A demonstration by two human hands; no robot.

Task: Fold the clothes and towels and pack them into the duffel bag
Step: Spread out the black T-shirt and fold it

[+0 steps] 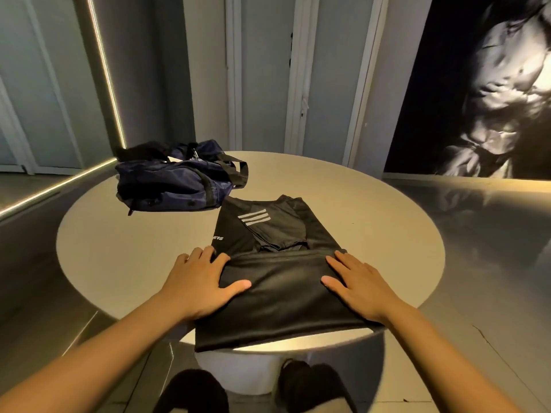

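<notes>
Black shirt (277, 281) lies at the near edge of the table (119, 257), sleeve tucked in, bottom half doubled up over the middle. Left hand (196, 284) and right hand (357, 287) are both flat on it, fingers spread, pressing a side each and gripping nothing. Best play here, I'd say: smooth outward from the centre to push the air out, keep the side edges lined up, then take the near edge, which droops over the table rim, up for another fold. The bag (173, 183) sits well apart at the far left, slumped, strap (238, 171) flopped over. Something dark (140, 150) bunches at its far end; can't tell whether it's inside.
</notes>
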